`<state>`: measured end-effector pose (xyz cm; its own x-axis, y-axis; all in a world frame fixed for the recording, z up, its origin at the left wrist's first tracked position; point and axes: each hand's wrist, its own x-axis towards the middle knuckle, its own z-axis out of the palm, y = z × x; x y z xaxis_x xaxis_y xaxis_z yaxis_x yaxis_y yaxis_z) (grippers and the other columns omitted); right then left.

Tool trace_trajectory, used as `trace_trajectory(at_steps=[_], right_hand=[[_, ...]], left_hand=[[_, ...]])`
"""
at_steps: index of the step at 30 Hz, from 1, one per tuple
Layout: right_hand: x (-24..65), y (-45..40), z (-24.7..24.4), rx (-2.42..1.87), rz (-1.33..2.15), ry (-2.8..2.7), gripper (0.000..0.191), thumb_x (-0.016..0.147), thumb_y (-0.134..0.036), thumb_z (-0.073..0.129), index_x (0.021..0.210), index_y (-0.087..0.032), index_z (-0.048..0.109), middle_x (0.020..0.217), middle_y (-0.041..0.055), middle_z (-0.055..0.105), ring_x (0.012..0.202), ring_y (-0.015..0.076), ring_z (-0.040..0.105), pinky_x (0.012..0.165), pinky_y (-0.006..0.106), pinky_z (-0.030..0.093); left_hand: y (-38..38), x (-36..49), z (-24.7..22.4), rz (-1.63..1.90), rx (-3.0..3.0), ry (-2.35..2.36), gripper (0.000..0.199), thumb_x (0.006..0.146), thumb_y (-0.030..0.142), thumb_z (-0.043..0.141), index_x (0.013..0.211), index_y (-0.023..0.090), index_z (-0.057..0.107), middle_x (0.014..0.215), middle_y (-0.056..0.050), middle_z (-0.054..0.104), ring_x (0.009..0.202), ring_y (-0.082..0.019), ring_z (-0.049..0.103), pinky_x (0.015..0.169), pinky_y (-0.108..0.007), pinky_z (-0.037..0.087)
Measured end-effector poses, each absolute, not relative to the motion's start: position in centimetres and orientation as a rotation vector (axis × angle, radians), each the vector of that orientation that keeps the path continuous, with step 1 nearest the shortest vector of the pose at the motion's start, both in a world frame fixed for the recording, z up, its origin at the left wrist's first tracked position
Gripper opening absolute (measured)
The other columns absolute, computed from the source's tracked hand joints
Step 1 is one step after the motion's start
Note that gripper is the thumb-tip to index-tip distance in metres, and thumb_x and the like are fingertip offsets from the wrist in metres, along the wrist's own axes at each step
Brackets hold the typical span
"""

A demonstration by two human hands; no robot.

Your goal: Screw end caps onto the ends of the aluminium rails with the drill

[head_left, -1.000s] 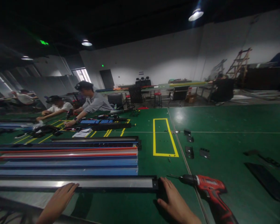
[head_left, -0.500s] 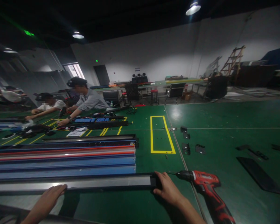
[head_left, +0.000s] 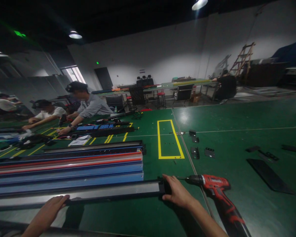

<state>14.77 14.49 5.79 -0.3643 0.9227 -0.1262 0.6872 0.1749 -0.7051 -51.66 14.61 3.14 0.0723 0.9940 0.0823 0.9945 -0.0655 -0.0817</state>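
Note:
A long black-edged metal profile (head_left: 118,190) with a pale silver strip lies across the front of the bench, running out of view at the left. My left hand (head_left: 50,208) grips its near edge, fingers close together over the top; the thumb is hidden. At the profile's right end, my right hand (head_left: 177,192) is wrapped round the dark end piece, thumb in front and fingers behind. Just right of that hand, a red and black cordless drill (head_left: 215,184) lies on its side, its bit pointing toward the profile's end.
Blue profiles (head_left: 128,170) lie parallel behind. Yellow tape (head_left: 171,157) marks a rectangle on the green bench. Small black brackets (head_left: 194,152) and a flat black plate (head_left: 268,176) lie at right. Two co-workers, one in a grey shirt (head_left: 95,105), work at the far left side.
The view has shifted slightly, and the profile now slants a little more, its right end higher in view. Both hands keep their places on it. The drill stays where it lay.

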Motion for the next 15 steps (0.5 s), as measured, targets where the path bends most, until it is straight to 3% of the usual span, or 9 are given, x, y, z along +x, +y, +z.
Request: trace_trajectory(at_steps=[3,6,9,15], right_hand=[[14.5,14.4,6.4,-1.526,0.999,-2.144,0.085,0.075,-0.030,0.080,0.153,-0.014,0.049,0.154,0.0181,0.054,0.143,0.0352,0.047,0.121,0.047,0.033],[14.3,14.4,6.2,-1.542,1.002,-2.153,0.082,0.077,-0.028,0.078,0.152,-0.012,0.049,0.150,0.0200,0.057,0.139,0.0339,0.051,0.119,0.045,0.036],[14.2,14.4,5.5,-1.534,1.037,-2.112,0.082,0.077,-0.025,0.076,0.152,-0.014,0.048,0.152,0.0187,0.055,0.141,0.0324,0.050,0.121,0.045,0.035],[14.1,14.1,5.1,-1.535,1.090,-2.025,0.086,0.075,-0.022,0.074,0.155,-0.015,0.043,0.157,0.0189,0.050,0.146,0.0316,0.046,0.124,0.046,0.031]], left_hand=[[14.2,-53.2,3.1,0.155,-2.214,-2.112,0.042,0.081,0.016,0.049,0.107,0.030,0.078,0.118,-0.002,0.079,0.117,-0.025,0.070,0.105,-0.034,0.050],[14.0,-53.7,3.5,0.214,-2.202,-2.102,0.046,0.082,0.014,0.046,0.111,0.031,0.078,0.123,0.000,0.077,0.120,-0.021,0.069,0.107,-0.031,0.048],[14.2,-53.2,4.4,0.242,-2.187,-2.124,0.044,0.081,0.015,0.048,0.108,0.030,0.079,0.121,0.000,0.078,0.119,-0.021,0.070,0.104,-0.028,0.049],[14.5,-52.1,5.5,0.213,-2.180,-2.134,0.043,0.074,0.016,0.048,0.097,0.034,0.080,0.104,0.003,0.082,0.113,-0.026,0.073,0.101,-0.037,0.053]])
